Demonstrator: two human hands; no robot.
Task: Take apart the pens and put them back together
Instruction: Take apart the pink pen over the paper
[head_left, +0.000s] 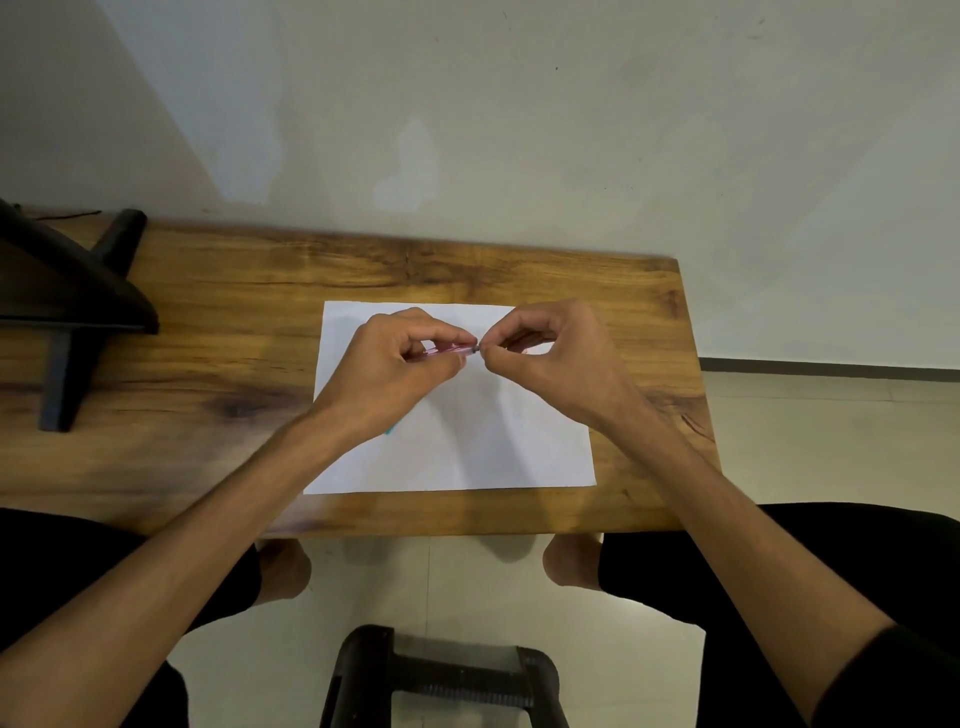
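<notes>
Pink pen (451, 349): left hand (395, 364) grips barrel, right hand (550, 358) pinches tip.

Tabletop (218, 332): wood, strong brown grain with dark knots, smooth with a satin sheen. Sheet (467, 447) at frame centre: plain white paper, matt. Pen (451, 351): translucent pink plastic, glossy (tip end looks dark grey, material unclear). Stand (67, 312) at left: black, matt. Floor (467, 587) at bottom: pale tiles, slightly reflective. Wall (571, 130) above: painted, matt, scuffed.
</notes>
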